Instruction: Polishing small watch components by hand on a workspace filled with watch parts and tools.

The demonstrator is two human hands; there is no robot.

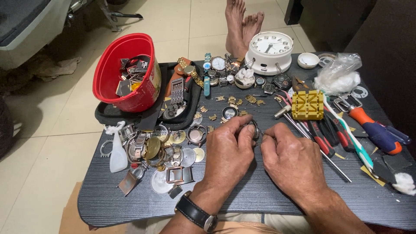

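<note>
Currently left hand (229, 147) fingers pinched on a small round watch case (253, 128), held just above the dark table (260, 190) at centre. Right hand (292, 160) fingers closed on a thin tool (263, 135), barely visible, tip at the case. Yellow holder block (307, 105) and screwdrivers (323, 141) lie to the right; loose watch parts (164, 151) to the left.
</note>
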